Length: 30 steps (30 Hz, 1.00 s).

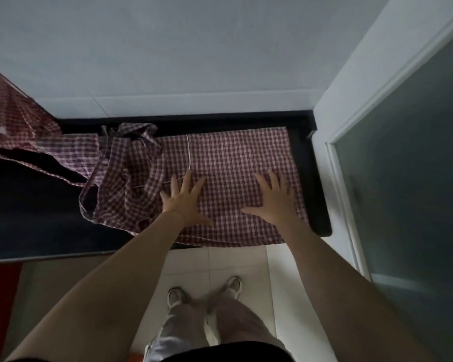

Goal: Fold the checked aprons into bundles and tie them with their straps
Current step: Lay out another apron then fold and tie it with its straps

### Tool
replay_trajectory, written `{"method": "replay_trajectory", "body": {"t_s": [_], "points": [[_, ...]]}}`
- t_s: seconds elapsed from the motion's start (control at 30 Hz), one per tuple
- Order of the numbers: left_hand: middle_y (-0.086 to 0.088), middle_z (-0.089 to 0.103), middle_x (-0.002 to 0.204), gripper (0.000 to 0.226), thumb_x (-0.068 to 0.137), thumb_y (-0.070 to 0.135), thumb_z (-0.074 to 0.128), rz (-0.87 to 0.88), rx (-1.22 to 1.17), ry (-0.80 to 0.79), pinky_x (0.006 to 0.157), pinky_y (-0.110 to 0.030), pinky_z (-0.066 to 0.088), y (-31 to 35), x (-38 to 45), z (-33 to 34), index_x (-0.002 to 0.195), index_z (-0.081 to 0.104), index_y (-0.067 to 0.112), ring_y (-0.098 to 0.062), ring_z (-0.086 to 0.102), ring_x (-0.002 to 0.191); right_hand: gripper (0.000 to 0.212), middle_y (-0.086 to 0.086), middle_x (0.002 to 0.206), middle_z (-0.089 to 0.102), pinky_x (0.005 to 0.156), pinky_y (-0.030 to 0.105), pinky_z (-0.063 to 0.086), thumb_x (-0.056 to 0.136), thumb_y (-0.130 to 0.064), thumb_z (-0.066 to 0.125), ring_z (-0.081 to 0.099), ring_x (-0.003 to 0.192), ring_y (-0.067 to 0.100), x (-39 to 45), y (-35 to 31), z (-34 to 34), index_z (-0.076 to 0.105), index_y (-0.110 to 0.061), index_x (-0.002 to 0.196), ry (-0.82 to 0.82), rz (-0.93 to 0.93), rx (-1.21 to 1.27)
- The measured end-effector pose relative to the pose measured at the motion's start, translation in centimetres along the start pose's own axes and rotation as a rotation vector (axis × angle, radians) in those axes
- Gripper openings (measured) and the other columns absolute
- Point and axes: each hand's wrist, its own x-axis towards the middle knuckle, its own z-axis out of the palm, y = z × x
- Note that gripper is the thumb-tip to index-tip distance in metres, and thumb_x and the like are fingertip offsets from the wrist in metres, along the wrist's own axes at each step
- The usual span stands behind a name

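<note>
Two hands, one work item: state the configuration.

— Operator: The left hand (186,198) and the right hand (273,198) rest palm-down on the checked apron (233,158), fingers (179,182) straight and spread apart, clamped on nothing. The apron lies on the dark tabletop (37,218), its flattened panel at the right end, near the tabletop edge.

— Inspector: Purpose of the flat-palm placement?

— Operator: Judged as a smoothing step. Spread fingers load a wide area of cloth, which presses out creases and stops the panel sliding before a fold.

— Inspector: Location of the straps?

— Operator: The straps (107,163) lie bunched and looped at the left of the panel, beside the left hand, clear of the smoothed area. They will need untangling before tying.

— Inspector: Other stock?

— Operator: A second checked apron (14,118) hangs in at far left, unfolded. No bundle is formed yet; the task appears to be at an early stage.
</note>
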Motion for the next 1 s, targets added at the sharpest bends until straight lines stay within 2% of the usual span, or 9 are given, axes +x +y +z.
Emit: {"method": "replay_trajectory", "body": {"t_s": [0.17,0.3,0.43,0.5,0.57,0.67,0.77,0.9,1.0], "points": [[-0.002,-0.043,0.153,0.149,0.054,0.07,0.083,-0.001,0.064,-0.102,0.114,-0.069,0.008,1.5,1.0,-1.0,0.149,-0.028,0.038,-0.043,-0.026,0.144,0.136,0.0,0.163,-0.024,0.12,0.057,-0.001,0.057,-0.085,0.068,-0.021,0.149,0.034,0.7,3.8,-0.7,-0.017,-0.04,0.153,-0.088,-0.05,-0.049],[0.003,-0.032,0.159,0.139,0.06,0.069,0.08,0.074,0.023,-0.055,0.115,-0.066,0.007,2.5,2.3,-2.2,0.152,-0.021,0.041,-0.039,-0.019,0.148,0.142,0.002,0.163,-0.025,0.12,0.061,0.002,0.055,-0.078,0.077,-0.02,0.149,0.036,1.7,5.6,-2.5,-0.017,-0.037,0.153,-0.11,-0.025,-0.038],[-0.003,0.025,0.159,0.081,0.089,0.051,0.063,0.156,-0.364,0.198,0.116,-0.047,0.029,2.0,2.7,-3.3,0.155,0.024,0.025,-0.027,0.025,0.144,0.127,0.013,0.164,-0.012,0.118,0.059,0.004,0.069,-0.067,0.075,-0.008,0.15,0.04,3.1,4.6,-5.7,-0.003,-0.02,0.157,-0.227,0.11,-0.038],[-0.007,0.049,0.139,0.046,0.094,0.03,0.059,0.132,-0.424,0.423,0.102,-0.043,0.045,1.2,2.0,-3.7,0.137,0.053,0.015,-0.027,0.042,0.13,0.098,0.018,0.162,0.012,0.118,0.056,0.016,0.083,-0.062,0.063,0.011,0.148,0.038,3.6,2.0,-6.4,0.018,-0.011,0.154,-0.087,0.078,-0.003],[-0.011,0.056,0.116,0.025,0.09,0.017,0.06,0.085,-0.351,0.657,0.083,-0.047,0.052,0.2,1.1,-3.7,0.112,0.068,0.009,-0.031,0.049,0.112,0.069,0.012,0.152,0.036,0.112,0.049,0.031,0.091,-0.048,0.057,0.03,0.139,0.03,3.7,-0.9,-5.8,0.036,-0.014,0.147,0.128,-0.091,0.12],[-0.017,0.052,0.123,0.036,0.08,0.015,0.062,-0.132,-0.259,0.789,0.096,-0.052,0.04,-3.5,0.4,-4.3,0.116,0.064,0.01,-0.037,0.046,0.115,0.058,0.004,0.155,0.033,0.112,0.045,0.036,0.096,-0.042,0.05,0.031,0.14,0.027,3.3,-4.8,-4.3,0.036,-0.025,0.15,0.04,-0.265,0.129],[-0.018,0.038,0.144,0.059,0.082,0.024,0.061,-0.321,-0.302,0.689,0.106,-0.054,0.028,-8.0,0.3,-5.4,0.139,0.045,0.018,-0.037,0.033,0.132,0.052,0.007,0.149,0.038,0.108,0.045,0.04,0.099,-0.039,0.047,0.038,0.134,0.028,3.9,-6.4,-4.1,0.04,-0.017,0.145,-0.031,-0.065,0.024],[-0.015,0.038,0.144,0.051,0.095,0.031,0.05,-0.477,-0.639,0.749,0.105,-0.053,0.031,-13.0,0.2,-7.2,0.142,0.039,0.016,-0.035,0.035,0.131,0.029,0.014,0.116,0.057,0.087,0.038,0.048,0.097,-0.029,0.052,0.056,0.102,0.028,5.2,-11.3,-5.7,0.059,-0.003,0.107,0.151,0.059,0.208],[-0.015,0.034,0.146,0.056,0.092,0.022,0.054,-0.499,-0.752,0.807,0.097,-0.051,0.039,-16.8,0.3,-8.4,0.145,0.036,0.018,-0.034,0.036,0.126,0.03,0.011,0.109,0.059,0.084,0.036,0.05,0.096,-0.026,0.052,0.059,0.098,0.028,6.2,-17.1,-7.3,0.058,-0.003,0.113,0.131,0.078,0.495]]}}
